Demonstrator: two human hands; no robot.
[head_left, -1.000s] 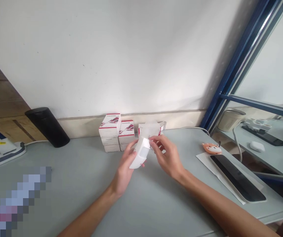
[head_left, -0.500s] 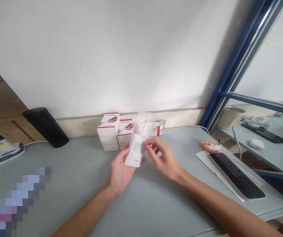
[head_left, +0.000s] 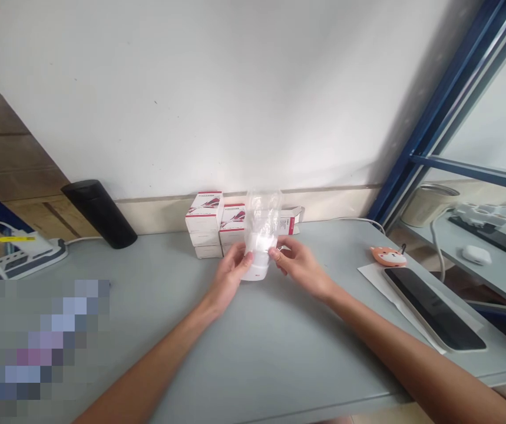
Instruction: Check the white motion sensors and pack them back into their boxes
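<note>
Between my hands is a white plastic device (head_left: 260, 259) with a rounded lower end and a small red mark. A clear plastic bag (head_left: 264, 209) covers its upper part and stands up above it. My left hand (head_left: 228, 274) grips the device's left side, thumb on the front. My right hand (head_left: 299, 265) pinches the right edge, where bag and device meet; its fingertips are partly hidden. Just behind, white and red boxes (head_left: 204, 222) are stacked against the wall. One small box with open flaps (head_left: 291, 221) lies to the right of the bag.
A black cylinder (head_left: 100, 213) leans at the back left, near a power strip (head_left: 36, 259). On the right lie a dark-screened phone-like device (head_left: 433, 309), white paper (head_left: 376, 280) and an orange animal-faced case (head_left: 388, 256). A blue-framed mirror (head_left: 469, 168) borders the grey table (head_left: 168, 365).
The device has turned more upright, and the bag now covers more of its upper part. My right hand has closed in on its right edge. The whole view has shifted slightly.
</note>
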